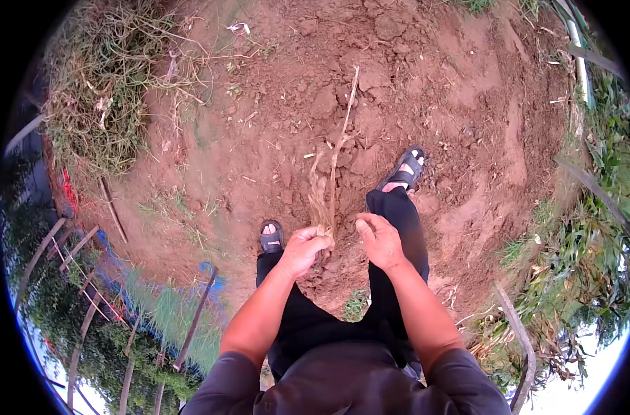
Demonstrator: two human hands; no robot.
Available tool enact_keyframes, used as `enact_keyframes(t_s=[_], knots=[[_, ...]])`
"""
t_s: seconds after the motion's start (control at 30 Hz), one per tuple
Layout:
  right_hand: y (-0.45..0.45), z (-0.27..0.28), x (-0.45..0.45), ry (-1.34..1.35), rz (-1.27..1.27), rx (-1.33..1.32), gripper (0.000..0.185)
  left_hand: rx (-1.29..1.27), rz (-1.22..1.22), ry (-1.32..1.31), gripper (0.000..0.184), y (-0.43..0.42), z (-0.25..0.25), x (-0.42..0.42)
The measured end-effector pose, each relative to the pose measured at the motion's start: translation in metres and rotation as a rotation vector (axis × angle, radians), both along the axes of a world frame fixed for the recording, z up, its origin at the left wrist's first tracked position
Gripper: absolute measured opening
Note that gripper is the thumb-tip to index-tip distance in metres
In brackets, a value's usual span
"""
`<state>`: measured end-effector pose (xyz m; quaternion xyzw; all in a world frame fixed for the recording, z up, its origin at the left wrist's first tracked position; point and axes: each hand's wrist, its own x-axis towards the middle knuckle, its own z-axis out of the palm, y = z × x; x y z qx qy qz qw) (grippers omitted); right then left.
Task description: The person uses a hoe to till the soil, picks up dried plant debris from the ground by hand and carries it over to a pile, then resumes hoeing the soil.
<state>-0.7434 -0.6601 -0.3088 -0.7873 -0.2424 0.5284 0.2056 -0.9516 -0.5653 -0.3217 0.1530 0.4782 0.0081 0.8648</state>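
My left hand (305,250) is closed in front of my left leg, thumb and fingers pressed together around the lower end of some dry tan leaves (318,194). A long, thin strip of the same dry leaf (340,142) stretches forward from that hand over the soil. My right hand (381,242) is a short way to the right, apart from the left, with its fingers curled and thumb near the forefinger. Whether a small thing sits in that pinch is too fine to make out.
Reddish, cloddy soil (460,207) surrounds my sandalled feet. A heap of cut vines (107,90) lies at the far left. Wooden stakes (194,318) and blue netting stand at the lower left. Leafy plants and a bent branch (519,339) line the right side.
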Motion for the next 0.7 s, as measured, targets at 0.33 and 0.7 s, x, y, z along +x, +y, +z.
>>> enact_keyframes(t_s=[0.33, 0.7], knots=[[0.122, -0.190, 0.170, 0.014, 0.116, -0.330, 0.070, 0.082, -1.095, -0.524, 0.023, 0.061, -0.022, 0.148], [0.172, -0.374, 0.092, -0.245, 0.035, -0.372, 0.052, -0.490, -1.190, -0.886, 0.025, 0.035, -0.127, 0.131]])
